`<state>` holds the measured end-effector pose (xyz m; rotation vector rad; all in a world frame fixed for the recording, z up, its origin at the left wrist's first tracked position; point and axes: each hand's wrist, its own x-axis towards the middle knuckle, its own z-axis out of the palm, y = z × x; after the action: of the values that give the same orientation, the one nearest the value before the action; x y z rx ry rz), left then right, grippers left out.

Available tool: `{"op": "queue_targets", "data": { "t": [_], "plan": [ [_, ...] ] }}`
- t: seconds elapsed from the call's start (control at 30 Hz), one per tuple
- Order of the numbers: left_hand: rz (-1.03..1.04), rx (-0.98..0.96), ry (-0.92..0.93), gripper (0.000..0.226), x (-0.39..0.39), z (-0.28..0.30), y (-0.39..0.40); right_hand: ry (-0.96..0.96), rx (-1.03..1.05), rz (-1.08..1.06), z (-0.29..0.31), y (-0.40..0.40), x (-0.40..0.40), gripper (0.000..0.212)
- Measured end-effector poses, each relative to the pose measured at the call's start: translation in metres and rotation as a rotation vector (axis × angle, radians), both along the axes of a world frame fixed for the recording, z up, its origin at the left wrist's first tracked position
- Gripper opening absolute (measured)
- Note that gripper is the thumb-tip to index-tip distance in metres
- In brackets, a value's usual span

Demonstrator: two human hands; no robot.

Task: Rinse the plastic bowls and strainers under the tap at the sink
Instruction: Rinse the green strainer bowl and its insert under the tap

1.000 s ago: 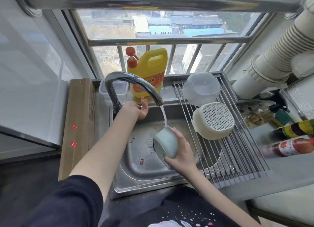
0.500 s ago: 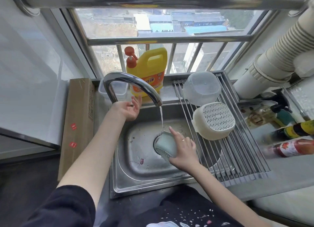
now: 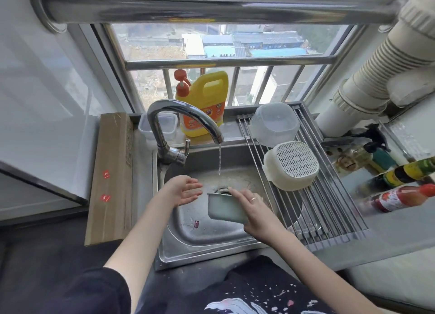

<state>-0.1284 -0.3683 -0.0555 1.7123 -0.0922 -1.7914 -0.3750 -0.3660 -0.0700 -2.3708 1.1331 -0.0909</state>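
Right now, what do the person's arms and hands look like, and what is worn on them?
Both forearms are bare. The left arm has a dark sleeve pushed up above the elbow; no sleeve shows on the right. The right hand wears a thin band ring. The left hand shows no ring or watch.

The sink (image 3: 188, 245) sits in the surface (image 3: 388, 238) below the window (image 3: 211, 47). The tap (image 3: 183, 116) rises at the sink's back left corner. Behind it on the ledge stand a lidded box (image 3: 168, 125) and, to its right, a pump bottle (image 3: 204, 101). A rack (image 3: 329, 214) spans the sink's right part, carrying an upturned tub (image 3: 274, 123) at the back and a strainer (image 3: 290, 165) in front of it. In the basin, the left hand (image 3: 186, 191) lies left of a bowl (image 3: 226, 207); the right hand (image 3: 254, 210) holds the bowl. A board (image 3: 110, 177) lies left of the sink, and bottles (image 3: 400, 186) lie far right.
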Motion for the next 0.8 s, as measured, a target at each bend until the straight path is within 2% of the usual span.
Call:
{"op": "queue_targets", "data": {
  "t": [0.1,0.17,0.23,0.3,0.4,0.5,0.57,0.63,0.7,0.8],
  "plan": [
    [-0.027,-0.022,-0.057,0.013,-0.005,-0.001,0.004,-0.120,-0.116,-0.059,-0.004,0.006,-0.001,0.092],
    [-0.009,-0.032,-0.080,0.012,-0.007,-0.001,0.007,-0.083,-0.169,-0.023,-0.005,0.008,0.000,0.091],
    [-0.027,-0.021,-0.098,0.012,-0.008,0.000,0.012,-0.051,-0.158,-0.001,-0.007,0.010,-0.002,0.090],
    [-0.039,-0.011,-0.122,0.012,-0.009,-0.001,0.015,-0.136,-0.086,-0.095,-0.006,0.013,-0.002,0.086],
    [-0.020,-0.005,-0.173,0.015,-0.009,-0.009,0.017,-0.336,0.173,-0.433,0.006,0.019,0.005,0.090],
    [-0.151,-0.020,-0.203,0.039,-0.012,-0.008,0.024,-0.579,0.683,-0.779,0.016,0.016,0.014,0.089],
    [-0.203,-0.022,-0.078,0.053,-0.017,-0.006,0.025,-0.721,1.020,-0.887,0.023,0.014,0.016,0.063],
    [-0.122,-0.050,0.141,0.052,-0.022,-0.005,0.024,-0.767,1.263,-0.980,0.029,0.012,0.018,0.041],
    [0.068,-0.069,0.289,0.041,-0.024,-0.002,0.023,-0.824,1.480,-1.147,0.028,0.009,0.016,0.052],
    [0.292,-0.108,0.355,0.037,-0.026,0.009,0.022,-0.937,1.695,-1.293,0.021,0.006,0.013,0.079]
  ]
}}
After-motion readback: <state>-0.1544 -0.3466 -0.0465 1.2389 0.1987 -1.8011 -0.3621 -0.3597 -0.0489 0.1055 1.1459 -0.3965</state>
